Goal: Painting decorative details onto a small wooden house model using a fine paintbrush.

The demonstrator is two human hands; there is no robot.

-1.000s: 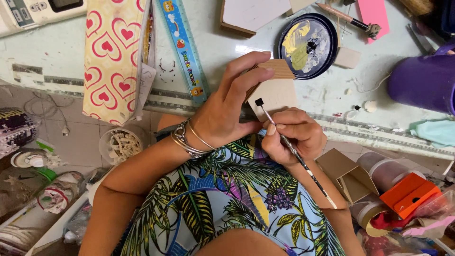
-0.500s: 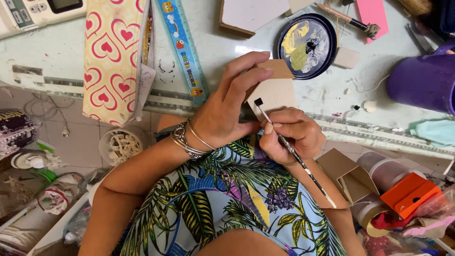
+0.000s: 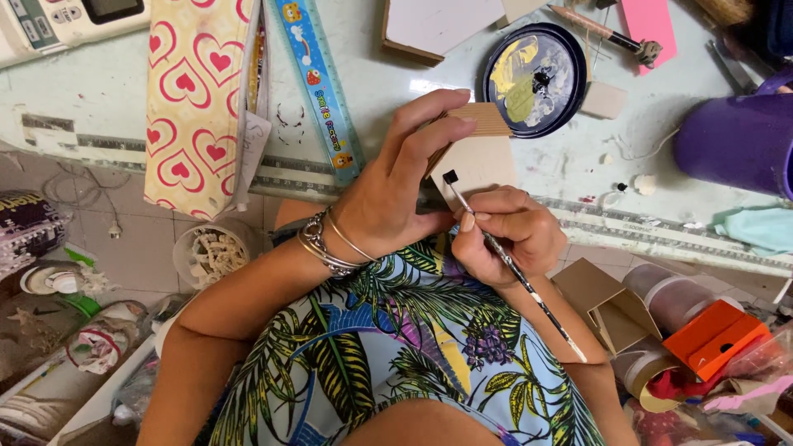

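1. The left hand (image 3: 395, 192) grips a small cardboard house (image 3: 475, 161), fingers curled over its ridged brown roof, holding it just above the desk (image 3: 99, 91) edge.
2. The right hand (image 3: 505, 231) is closed around a thin paintbrush (image 3: 512, 266), pinched near the bristles; the black tip touches the house's pale wall.
3. Judging by the wall, only one small black square is painted; the rest looks bare, so most painting seems left.
4. Beyond the hands lies a round dark lid (image 3: 535, 78) smeared with yellow and white paint.
5. Farther left of the left hand lie a flat plastic ruler (image 3: 318, 87) and a heart-patterned pouch (image 3: 194, 99); right of the right hand stands a purple cup (image 3: 731, 144).
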